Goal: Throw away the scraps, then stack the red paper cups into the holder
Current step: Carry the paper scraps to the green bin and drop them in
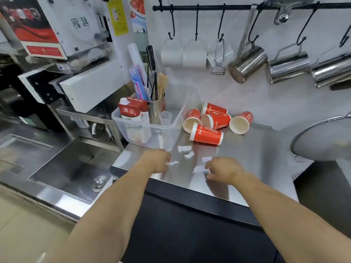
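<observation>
Several red paper cups [207,134] lie tipped over on the steel counter [256,149], behind several white paper scraps [184,148]. My left hand [158,160] rests on the counter, fingertips pinching one scrap [172,163] at its right side. My right hand [224,168] is curled over another scrap [199,168], fingers touching it. Two more scraps [189,154] lie between my hands and the cups. I see no cup holder that I can name.
A clear plastic bin [163,133] with a milk carton [133,112] and a steel utensil cup [156,111] stands left of the cups. A sink [76,168] lies left of the counter. Mugs and steel pitchers [247,62] hang on a rail behind. A round metal lid [322,139] sits at right.
</observation>
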{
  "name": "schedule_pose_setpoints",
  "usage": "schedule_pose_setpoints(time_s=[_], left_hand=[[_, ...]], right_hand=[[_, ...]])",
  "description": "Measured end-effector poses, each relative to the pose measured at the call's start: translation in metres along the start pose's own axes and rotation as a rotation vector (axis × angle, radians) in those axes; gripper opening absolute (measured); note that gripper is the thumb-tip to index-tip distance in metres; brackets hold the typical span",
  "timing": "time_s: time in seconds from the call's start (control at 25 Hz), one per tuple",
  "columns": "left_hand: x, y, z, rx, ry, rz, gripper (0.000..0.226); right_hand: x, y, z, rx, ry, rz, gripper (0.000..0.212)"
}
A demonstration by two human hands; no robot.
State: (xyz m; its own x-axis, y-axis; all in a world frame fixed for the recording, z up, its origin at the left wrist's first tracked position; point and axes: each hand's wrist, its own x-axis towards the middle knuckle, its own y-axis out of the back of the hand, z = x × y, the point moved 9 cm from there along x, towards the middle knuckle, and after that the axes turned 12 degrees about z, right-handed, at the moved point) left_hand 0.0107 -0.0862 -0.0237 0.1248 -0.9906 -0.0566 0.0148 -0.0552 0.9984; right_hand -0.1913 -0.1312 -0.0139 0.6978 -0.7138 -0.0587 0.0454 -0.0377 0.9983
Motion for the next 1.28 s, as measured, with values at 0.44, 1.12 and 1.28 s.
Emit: schedule_pose_setpoints(time_s=[0.44,1.12,1.28], left_hand=[[0.022,-0.024,0.013,-0.064,0.039,0.086,0.020],[0.069,-0.023,0.053,-0.311,0.183,0.083,0.028],[0.071,-0.026,0.059,-0.252,0.144,0.078,0.023]], right_hand=[[0.033,-0.027,-0.015,-0.055,0.123,0.131,0.026],[0.054,-0.026,0.061,0.280,-0.165,0.080,0.038],[0.058,-0.033,0.058,0.239,-0.159,0.050,0.022]])
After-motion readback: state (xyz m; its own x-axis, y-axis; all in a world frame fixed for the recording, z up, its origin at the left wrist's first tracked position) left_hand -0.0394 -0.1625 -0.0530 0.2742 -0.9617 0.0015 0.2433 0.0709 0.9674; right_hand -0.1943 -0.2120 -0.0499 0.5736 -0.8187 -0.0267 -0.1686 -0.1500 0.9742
